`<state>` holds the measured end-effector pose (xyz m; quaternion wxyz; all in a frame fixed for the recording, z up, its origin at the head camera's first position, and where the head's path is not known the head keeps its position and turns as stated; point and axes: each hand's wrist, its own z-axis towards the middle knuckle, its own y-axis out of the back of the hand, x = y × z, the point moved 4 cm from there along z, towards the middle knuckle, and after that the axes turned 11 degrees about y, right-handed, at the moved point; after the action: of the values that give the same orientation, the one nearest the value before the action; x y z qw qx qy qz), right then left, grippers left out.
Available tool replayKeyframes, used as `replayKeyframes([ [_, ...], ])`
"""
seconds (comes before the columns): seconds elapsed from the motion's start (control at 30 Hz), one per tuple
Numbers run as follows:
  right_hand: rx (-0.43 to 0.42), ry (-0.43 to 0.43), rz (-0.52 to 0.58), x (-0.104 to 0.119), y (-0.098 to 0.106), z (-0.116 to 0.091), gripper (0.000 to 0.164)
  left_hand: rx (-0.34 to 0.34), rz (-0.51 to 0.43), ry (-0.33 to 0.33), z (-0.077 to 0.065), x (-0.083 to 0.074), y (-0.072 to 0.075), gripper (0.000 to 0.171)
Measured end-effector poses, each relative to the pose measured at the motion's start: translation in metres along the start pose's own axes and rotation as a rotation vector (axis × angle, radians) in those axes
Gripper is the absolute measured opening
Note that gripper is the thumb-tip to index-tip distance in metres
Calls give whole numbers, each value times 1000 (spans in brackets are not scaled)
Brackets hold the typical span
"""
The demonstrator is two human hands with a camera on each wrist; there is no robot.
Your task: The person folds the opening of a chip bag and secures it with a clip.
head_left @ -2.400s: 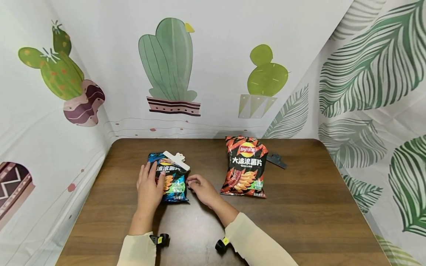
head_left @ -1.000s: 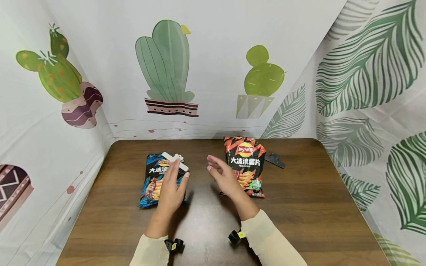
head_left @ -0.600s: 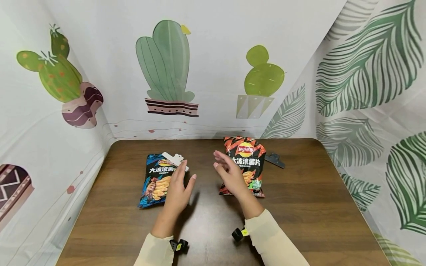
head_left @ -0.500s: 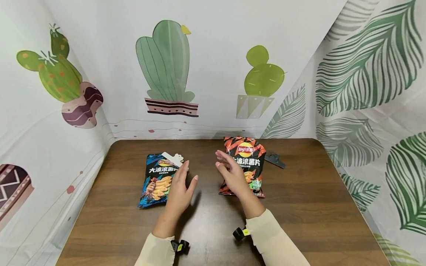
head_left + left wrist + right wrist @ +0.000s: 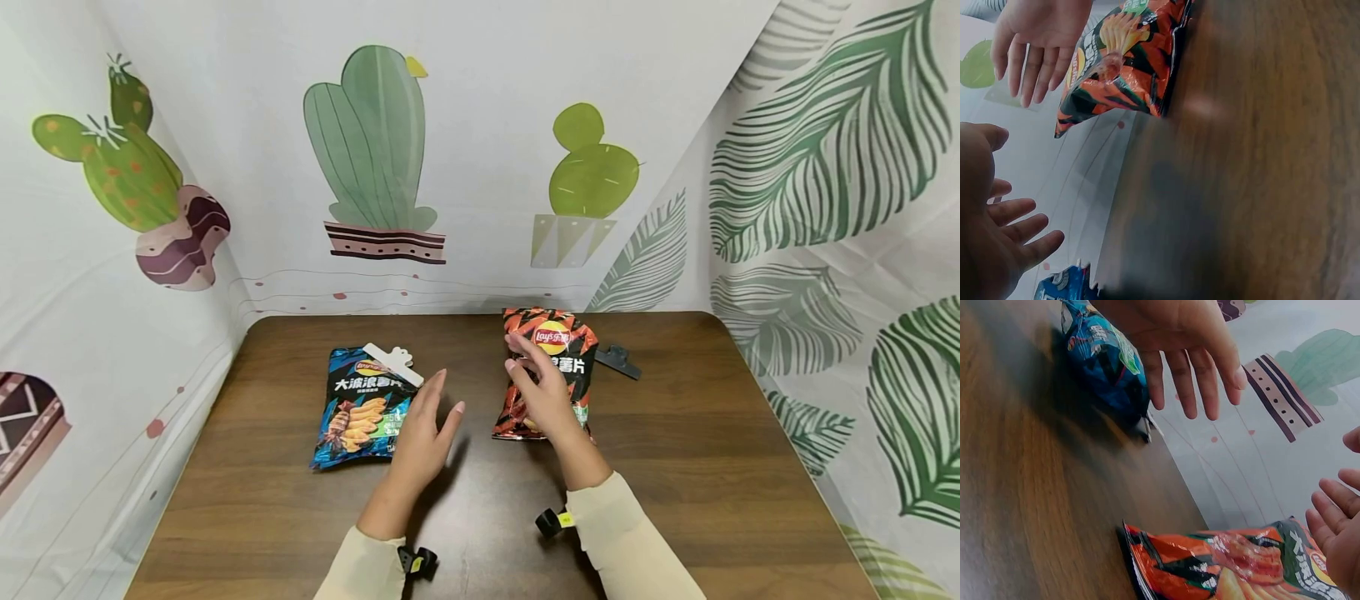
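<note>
On the left of the table lies a blue and black bag of chips [image 5: 360, 417], with a white clip [image 5: 393, 364] across its top right corner. My left hand [image 5: 423, 437] hovers over that bag's right edge, fingers straight, holding nothing. A red and black bag of chips [image 5: 517, 408] lies to the right. Above its left part hangs my right hand [image 5: 543, 392], fingers loosely bent and nothing in them. A black clip [image 5: 618, 362] sits at the right side of the red bag. The left wrist view shows both hands apart from the red bag [image 5: 1129, 69].
The brown wooden table [image 5: 697, 483] stands against a white cloth backdrop [image 5: 480, 167] printed with cacti and leaves. Small black cameras are worn on both wrists, the left camera [image 5: 417, 563] and the right camera [image 5: 553, 522].
My left hand has lifted off the blue bag and moved right. My right hand has moved from beside the blue bag to above the red one. The blue bag now lies slightly turned.
</note>
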<state>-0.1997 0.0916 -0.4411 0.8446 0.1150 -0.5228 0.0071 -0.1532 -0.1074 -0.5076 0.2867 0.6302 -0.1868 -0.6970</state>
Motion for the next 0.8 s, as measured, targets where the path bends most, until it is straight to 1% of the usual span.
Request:
replayKeyframes([
  [0.1, -34, 0, -3, -4, 6, 0, 46, 24, -2, 15, 0, 0, -4, 62],
  [0.23, -98, 3, 14, -25, 15, -2, 46, 50, -6, 42, 1, 1, -8, 62],
  [0.33, -154, 21, 26, -41, 23, -4, 45, 56, -25, 52, 1, 1, -10, 63],
  [0.37, -172, 29, 24, -43, 25, -4, 44, 59, -34, 55, 1, 1, -11, 63],
  [0.5, -236, 42, 20, -47, 34, -5, 42, 82, -63, 88, 1, 2, -13, 64],
  [0.67, -297, 52, 14, -49, 44, -5, 44, 87, -74, 122, 0, 2, -15, 63],
  [0.8, -369, 80, 5, -49, 53, -5, 46, 92, -78, 118, 1, 1, -18, 62],
])
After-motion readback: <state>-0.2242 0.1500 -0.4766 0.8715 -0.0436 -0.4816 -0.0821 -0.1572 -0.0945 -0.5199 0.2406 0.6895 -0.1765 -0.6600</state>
